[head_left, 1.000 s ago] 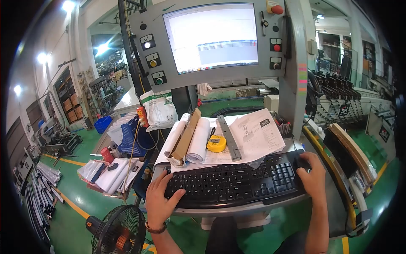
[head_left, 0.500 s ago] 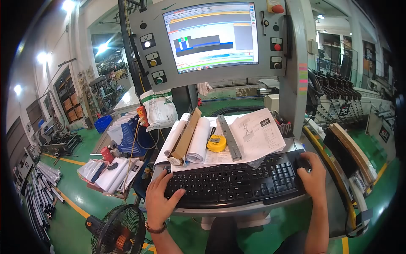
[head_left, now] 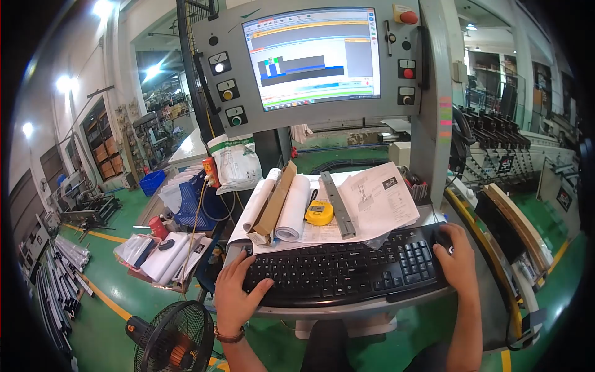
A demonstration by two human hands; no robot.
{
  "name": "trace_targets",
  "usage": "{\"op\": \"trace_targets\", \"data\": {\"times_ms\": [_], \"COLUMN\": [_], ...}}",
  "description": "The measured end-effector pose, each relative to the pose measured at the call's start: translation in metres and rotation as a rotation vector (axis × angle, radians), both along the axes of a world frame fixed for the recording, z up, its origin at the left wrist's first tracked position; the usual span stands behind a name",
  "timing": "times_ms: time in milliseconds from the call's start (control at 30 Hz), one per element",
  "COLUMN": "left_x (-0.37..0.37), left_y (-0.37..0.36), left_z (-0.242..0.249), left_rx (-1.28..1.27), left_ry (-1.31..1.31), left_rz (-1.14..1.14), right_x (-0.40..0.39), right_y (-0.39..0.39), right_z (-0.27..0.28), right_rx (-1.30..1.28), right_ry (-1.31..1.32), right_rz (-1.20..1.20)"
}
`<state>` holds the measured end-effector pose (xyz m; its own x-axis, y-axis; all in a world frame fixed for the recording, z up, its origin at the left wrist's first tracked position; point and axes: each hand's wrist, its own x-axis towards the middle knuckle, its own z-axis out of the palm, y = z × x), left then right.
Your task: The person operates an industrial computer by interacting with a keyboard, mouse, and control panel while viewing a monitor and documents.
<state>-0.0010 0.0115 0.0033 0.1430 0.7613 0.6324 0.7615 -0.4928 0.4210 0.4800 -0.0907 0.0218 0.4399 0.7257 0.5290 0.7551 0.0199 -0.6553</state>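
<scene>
My left hand [head_left: 238, 292] rests on the left end of a black keyboard [head_left: 347, 273], its thumb held apart from the other fingers. At the keyboard's right end my right hand [head_left: 455, 257] is curled over a dark computer mouse [head_left: 442, 238], which it mostly covers. Behind the keys lie printed sheets [head_left: 385, 197], rolled paper [head_left: 293, 208], a long brown cardboard piece [head_left: 274, 204], a yellow tape measure [head_left: 319, 213] and a grey metal bar [head_left: 338, 204]. Above them a screen [head_left: 313, 59] shows a program window with a blue and grey drawing.
Buttons and a red knob [head_left: 406, 15] flank the screen. A white bag [head_left: 235, 162] hangs at the panel's left. Low on the left stand a black fan [head_left: 175, 341] and a stand with papers [head_left: 170, 257]. Boards [head_left: 514, 220] lean on the right.
The view has shifted slightly, so the screen and desk sit a little lower and further right. Both hands stay in place on the keyboard and the mouse.
</scene>
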Motion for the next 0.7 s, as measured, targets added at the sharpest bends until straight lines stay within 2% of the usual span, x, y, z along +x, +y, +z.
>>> {"op": "trace_targets", "data": {"times_ms": [700], "left_x": [-0.0004], "left_y": [0.0009], "left_z": [-0.0024], "left_rx": [0.01], "left_ry": [0.002], "left_rz": [0.002], "right_x": [0.0005], "right_y": [-0.0001], "right_z": [-0.0013], "right_rx": [-0.009], "right_ry": [-0.006], "right_rz": [0.011]}}
